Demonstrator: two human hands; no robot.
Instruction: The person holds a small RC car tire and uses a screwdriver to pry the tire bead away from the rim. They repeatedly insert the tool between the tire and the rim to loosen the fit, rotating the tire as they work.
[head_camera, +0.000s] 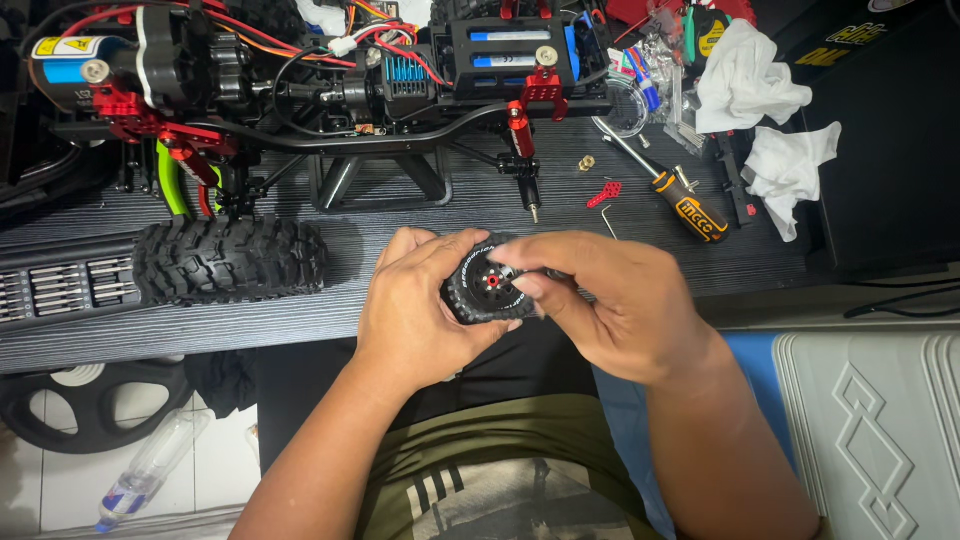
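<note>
Both hands are up at the near edge of the worktop (420, 215), clamped together around a small black wheel (487, 283) with a red hub: the left hand (415, 315) cups it from the side, the right hand (600, 300) pinches across its face, thumb by the hub. The wheel hangs in the air, just off the worktop's front edge and above the lap. That's the risk as I read it: a slip of the fingers and the wheel, or any small part at the hub, drops past the edge to the tiled floor (225, 465), where a plastic bottle (150, 470) already lies. Up ahead it's crowded. The model truck chassis (330, 90) sits on its stand, wires looping across it, and a big knobby tyre (230, 258) lies just left of the hands. To the right, a screwdriver (665, 190), a small red part (604, 192) and a brass nut (586, 162) lie loose, easy to sweep off with a sleeve or wrist. White cloths (760, 100) are heaped far right. The freest strip is the bare slatted surface directly ahead of the hands, between tyre and screwdriver.
</note>
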